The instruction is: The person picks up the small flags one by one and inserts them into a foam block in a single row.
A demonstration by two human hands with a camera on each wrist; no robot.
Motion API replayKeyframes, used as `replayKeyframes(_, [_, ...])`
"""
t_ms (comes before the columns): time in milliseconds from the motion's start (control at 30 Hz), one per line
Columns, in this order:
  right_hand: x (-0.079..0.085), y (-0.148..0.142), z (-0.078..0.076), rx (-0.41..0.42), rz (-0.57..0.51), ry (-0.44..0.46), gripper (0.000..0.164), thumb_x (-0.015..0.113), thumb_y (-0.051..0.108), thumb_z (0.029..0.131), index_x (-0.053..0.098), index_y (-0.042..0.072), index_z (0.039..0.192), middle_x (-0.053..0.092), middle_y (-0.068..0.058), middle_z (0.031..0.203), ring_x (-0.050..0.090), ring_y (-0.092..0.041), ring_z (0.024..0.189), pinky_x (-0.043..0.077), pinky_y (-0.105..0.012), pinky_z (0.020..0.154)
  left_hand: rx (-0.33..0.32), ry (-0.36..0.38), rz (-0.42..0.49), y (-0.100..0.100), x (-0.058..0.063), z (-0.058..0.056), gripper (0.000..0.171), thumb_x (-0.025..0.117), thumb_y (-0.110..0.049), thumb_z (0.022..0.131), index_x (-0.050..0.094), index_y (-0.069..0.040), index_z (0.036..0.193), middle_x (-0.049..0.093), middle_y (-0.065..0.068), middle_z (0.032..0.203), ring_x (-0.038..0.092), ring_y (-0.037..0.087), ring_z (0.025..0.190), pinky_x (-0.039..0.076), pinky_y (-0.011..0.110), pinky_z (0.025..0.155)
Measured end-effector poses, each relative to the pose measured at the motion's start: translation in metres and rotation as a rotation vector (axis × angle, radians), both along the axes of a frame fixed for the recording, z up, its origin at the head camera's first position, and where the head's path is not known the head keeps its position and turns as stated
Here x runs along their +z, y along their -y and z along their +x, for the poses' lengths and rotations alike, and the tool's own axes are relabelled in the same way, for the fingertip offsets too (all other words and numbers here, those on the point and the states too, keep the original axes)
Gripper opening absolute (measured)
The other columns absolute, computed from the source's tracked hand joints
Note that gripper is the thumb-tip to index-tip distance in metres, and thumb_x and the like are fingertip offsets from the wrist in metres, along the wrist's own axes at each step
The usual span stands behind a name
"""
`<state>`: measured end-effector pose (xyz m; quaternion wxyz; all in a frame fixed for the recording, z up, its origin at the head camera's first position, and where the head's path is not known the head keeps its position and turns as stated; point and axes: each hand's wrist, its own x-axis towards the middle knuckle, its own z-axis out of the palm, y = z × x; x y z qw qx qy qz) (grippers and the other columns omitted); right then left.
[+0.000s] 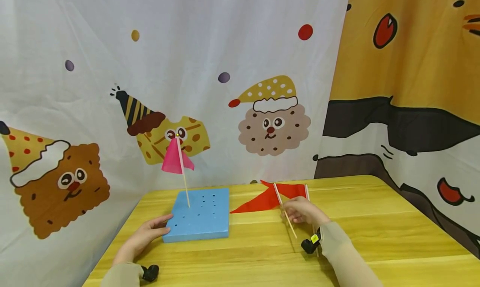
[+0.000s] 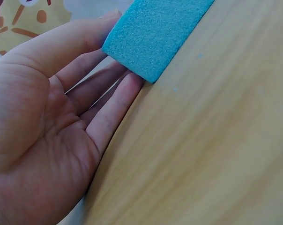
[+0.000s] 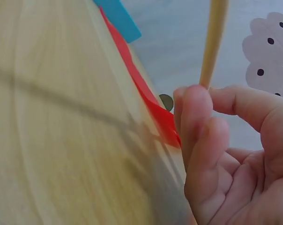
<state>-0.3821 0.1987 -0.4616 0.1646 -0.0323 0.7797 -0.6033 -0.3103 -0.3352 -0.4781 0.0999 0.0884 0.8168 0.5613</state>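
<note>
In the head view my left hand touches the left edge of a blue foam block with holes in its top. Its fingers lie fairly straight along that edge, as the left wrist view shows too. A pink flag on a thin stick stands upright in the block. My right hand pinches the wooden stick of a red flag between thumb and fingertip. A second red flag is just behind, its stick partly hidden by the hand and wrist.
A yellow wooden table carries everything. Behind it hangs a pale curtain with cartoon prints. Black wrist devices sit on both sleeves.
</note>
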Motion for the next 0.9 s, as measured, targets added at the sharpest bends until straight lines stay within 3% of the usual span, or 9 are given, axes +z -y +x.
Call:
replayKeyframes(300, [0.009,0.0,-0.001,0.052,-0.113,0.027,0.041,0.059,0.012,0.095,0.051,-0.014,0.125,0.071,-0.017,0.088,0.06,-0.007,0.053,0.052,-0.02,0.051,0.01,0.005,0.0,0.001,-0.001,0.0,0.064,0.064,-0.026,0.095,0.037,-0.004,0.149,0.03,0.027,0.151,0.03,0.046,0.136,0.03,0.059,0.107])
replayKeyframes(567, [0.033,0.003,0.004,0.097,-0.166,-0.001,0.053,0.059,0.014,0.096,0.042,-0.014,0.137,0.068,-0.026,0.097,0.063,-0.01,0.054,0.054,-0.022,0.053,0.017,0.004,0.006,0.0,0.001,0.0,0.064,0.065,-0.026,0.095,0.038,-0.005,0.149,0.03,0.026,0.151,0.029,0.045,0.137,0.03,0.057,0.108])
replayKeyframes(800, [0.055,0.004,0.012,0.158,-0.204,-0.056,0.043,0.06,0.017,0.096,0.051,-0.009,0.129,0.07,-0.02,0.092,0.064,-0.009,0.055,0.055,-0.025,0.055,0.019,0.007,0.004,-0.001,0.002,0.001,0.064,0.064,-0.026,0.095,0.039,-0.004,0.149,0.031,0.026,0.151,0.031,0.044,0.136,0.029,0.057,0.108])
replayKeyframes(900, [0.064,0.007,0.016,0.154,-0.209,-0.063,0.046,0.06,0.017,0.096,0.047,-0.01,0.131,0.07,-0.018,0.091,0.063,-0.009,0.053,0.056,-0.025,0.055,0.015,0.012,0.009,-0.001,0.002,0.001,0.063,0.063,-0.026,0.096,0.038,-0.004,0.149,0.03,0.025,0.152,0.032,0.044,0.136,0.03,0.057,0.108])
